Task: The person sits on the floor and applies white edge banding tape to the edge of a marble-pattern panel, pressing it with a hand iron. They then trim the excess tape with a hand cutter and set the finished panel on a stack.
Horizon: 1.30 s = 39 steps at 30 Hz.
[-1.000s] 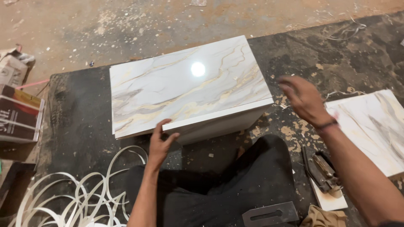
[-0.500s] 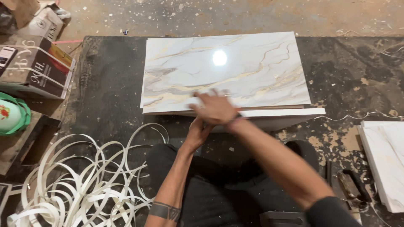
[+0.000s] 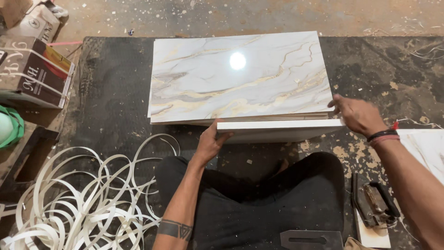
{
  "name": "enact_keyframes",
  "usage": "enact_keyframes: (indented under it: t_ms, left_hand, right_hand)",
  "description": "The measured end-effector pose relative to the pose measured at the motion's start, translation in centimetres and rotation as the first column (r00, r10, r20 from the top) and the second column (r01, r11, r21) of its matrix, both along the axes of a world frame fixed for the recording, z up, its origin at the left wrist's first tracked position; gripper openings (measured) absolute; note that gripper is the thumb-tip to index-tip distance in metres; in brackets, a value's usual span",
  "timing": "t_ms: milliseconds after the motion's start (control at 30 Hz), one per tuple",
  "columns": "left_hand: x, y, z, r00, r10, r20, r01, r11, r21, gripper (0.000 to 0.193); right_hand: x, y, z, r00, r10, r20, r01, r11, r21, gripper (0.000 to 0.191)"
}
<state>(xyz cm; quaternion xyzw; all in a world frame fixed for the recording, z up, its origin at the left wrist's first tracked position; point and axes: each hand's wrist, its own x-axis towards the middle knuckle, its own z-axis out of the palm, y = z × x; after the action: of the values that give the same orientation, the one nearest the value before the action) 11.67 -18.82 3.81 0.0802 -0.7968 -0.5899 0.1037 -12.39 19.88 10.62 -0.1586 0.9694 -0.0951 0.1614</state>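
1. White strips [image 3: 88,199] lie coiled on the black mat [image 3: 111,106] at far left.
2. My left hand [image 3: 210,143] has its grip closed on the white board [image 3: 280,129] at its left end, below the marble panel [image 3: 238,76].
3. My right hand [image 3: 356,115] rests at the board's right end, fingers loose.

Dusty concrete floor [image 3: 231,16] up top, a dark worn mat [image 3: 111,102] spread over it, debris scattered, one bright overhead light glaring down
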Motion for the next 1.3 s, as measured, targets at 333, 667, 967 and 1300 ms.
enact_keyframes:
  t_ms: [333, 667, 967, 1300]
  left_hand:
    - [0.4, 0.2, -4.0, 0.984, -0.073, -0.161, 0.047, 0.986, -0.159, 0.038]
    - [3.6, 0.8, -3.1, 0.993, -0.081, 0.082, 0.071, 0.991, 0.115, 0.027]
    - [6.1, 5.7, -1.5, 0.914, -0.343, -0.215, 0.151, 0.783, -0.604, 0.033]
    - [9.2, 15.6, 10.2, 0.561, -0.828, -0.009, 0.663, 0.456, -0.593, 0.093]
  right_hand:
    - [14.2, -30.8, -0.5, 0.884, 0.423, 0.2, -0.376, 0.897, -0.232, 0.078]
    - [24.2, -22.4, 2.4, 0.867, 0.418, -0.272, -0.402, 0.262, -0.878, 0.022]
    - [28.0, -7.0, -3.2, 0.427, 0.22, 0.877, 0.903, -0.162, -0.399, 0.068]
    - [34.3, 11.2, -3.5, 0.87, -0.026, 0.492, 0.47, 0.341, -0.814, 0.066]
